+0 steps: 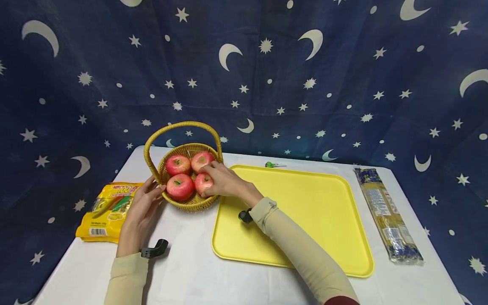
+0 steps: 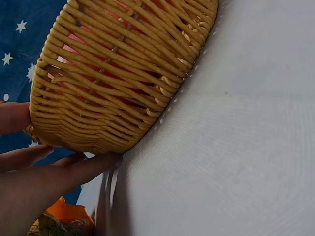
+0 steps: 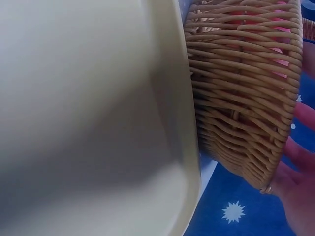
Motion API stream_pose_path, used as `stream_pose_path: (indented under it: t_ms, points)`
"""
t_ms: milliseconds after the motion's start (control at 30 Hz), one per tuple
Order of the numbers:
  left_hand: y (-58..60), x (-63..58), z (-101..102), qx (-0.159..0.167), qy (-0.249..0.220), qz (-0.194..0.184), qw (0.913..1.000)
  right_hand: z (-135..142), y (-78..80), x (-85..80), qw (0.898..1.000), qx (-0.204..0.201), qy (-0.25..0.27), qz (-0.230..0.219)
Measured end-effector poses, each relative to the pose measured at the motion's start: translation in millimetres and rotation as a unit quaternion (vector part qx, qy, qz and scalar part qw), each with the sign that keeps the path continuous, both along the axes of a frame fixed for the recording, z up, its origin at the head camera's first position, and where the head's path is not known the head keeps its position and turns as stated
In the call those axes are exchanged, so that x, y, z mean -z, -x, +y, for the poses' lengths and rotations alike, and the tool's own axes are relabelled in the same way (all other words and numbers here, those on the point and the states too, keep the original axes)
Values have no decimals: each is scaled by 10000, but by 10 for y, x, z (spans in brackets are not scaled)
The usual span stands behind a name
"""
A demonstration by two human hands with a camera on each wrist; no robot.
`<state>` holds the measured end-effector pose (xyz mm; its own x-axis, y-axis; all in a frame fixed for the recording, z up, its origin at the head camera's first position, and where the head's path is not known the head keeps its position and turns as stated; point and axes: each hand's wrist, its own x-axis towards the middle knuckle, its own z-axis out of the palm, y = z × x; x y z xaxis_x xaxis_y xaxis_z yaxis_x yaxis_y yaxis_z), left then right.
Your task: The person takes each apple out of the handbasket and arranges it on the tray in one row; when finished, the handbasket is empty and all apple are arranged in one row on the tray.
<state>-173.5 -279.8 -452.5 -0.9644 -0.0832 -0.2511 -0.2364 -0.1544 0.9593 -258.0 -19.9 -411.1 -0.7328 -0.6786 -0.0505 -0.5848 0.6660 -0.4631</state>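
Note:
A round wicker basket (image 1: 192, 206) with a tall arched handle (image 1: 182, 124) stands at the back left of the table, holding several red apples (image 1: 180, 187). At its left side my left hand (image 1: 142, 207) holds the basket, thumb at the rim. The left wrist view shows those fingers (image 2: 93, 167) along the woven wall (image 2: 118, 83). My right hand (image 1: 225, 180) reaches over the right rim and grips the front right apple (image 1: 203, 182), its fingers partly covering it. In the right wrist view that hand (image 3: 300, 187) is beyond the basket wall (image 3: 241, 88), with the apple mostly hidden.
A yellow tray (image 1: 305, 212) lies right of the basket, under my right forearm. Left of my left hand is a yellow candy bag (image 1: 106, 212). A green-wrapped lollipop (image 1: 270, 164) lies behind the tray, and a long pasta packet (image 1: 385, 212) lies at the right.

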Motion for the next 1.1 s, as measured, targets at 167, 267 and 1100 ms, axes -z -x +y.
stream_pose_path:
  t_ms: [167, 267, 1100]
  points:
    - [-7, 5, -9, 76, -63, 21, 9999, -27, -17, 10, 9996, 153, -223, 0]
    - [-4, 13, -3, 108, -89, 10, 9999, -40, -23, 19, 9990, 154, -379, 181]
    - [10, -15, -2, 17, -735, -321, 9968, 428, -182, -34, 9647, 335, 2579, -403]
